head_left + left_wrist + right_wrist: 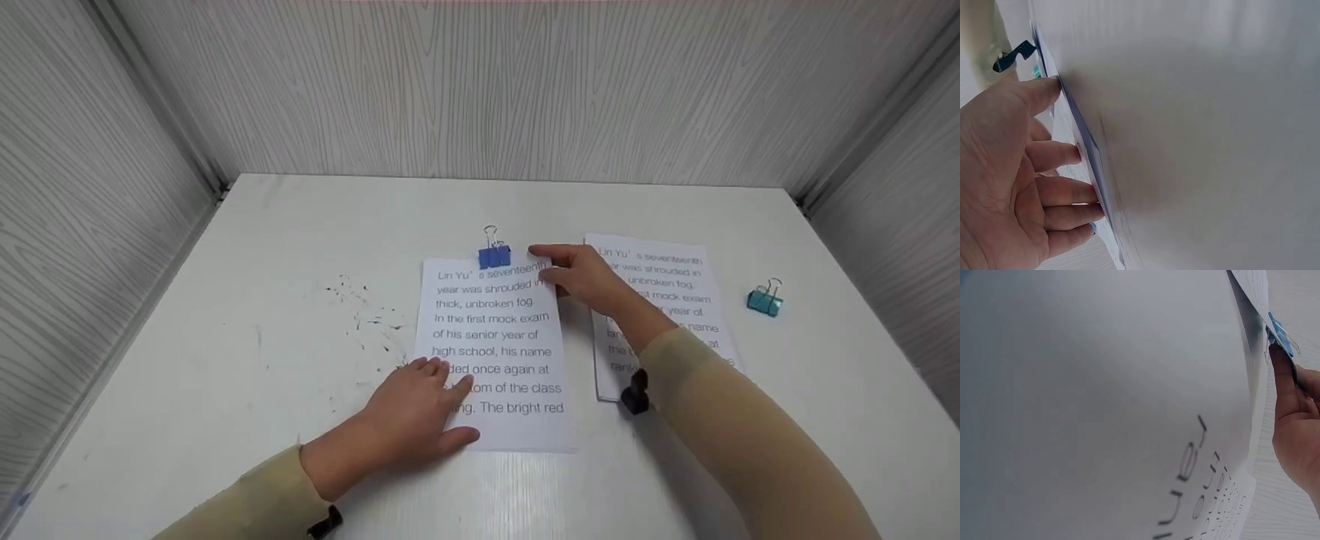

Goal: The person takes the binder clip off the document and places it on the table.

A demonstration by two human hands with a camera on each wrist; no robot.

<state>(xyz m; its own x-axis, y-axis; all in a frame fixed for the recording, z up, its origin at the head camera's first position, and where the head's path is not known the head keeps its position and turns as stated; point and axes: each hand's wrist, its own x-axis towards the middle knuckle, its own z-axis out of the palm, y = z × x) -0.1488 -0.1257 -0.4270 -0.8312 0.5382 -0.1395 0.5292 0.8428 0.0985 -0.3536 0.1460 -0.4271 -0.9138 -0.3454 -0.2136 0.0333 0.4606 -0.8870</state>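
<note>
A printed paper stack (499, 322) lies in the middle of the table, its top edge bitten by a blue binder clip (494, 257) with wire handles standing up. My left hand (409, 409) rests on the lower left of this stack, fingers spread and fairly straight; the left wrist view shows its fingertips against the sheets. At the top right corner, my right hand (581, 274) pinches the stack between thumb and fingers, just right of the clip. That corner is lifted in the right wrist view, with the blue clip (1280, 334) close beyond the fingertips.
To the right lies a second printed paper stack (652, 274), partly under my right forearm. A teal binder clip (765, 300) sits farther right on the white table (337, 217). Dark marks (367, 322) spot the tabletop left of the middle stack. Grey wood-grain panels (510, 90) enclose the back and sides.
</note>
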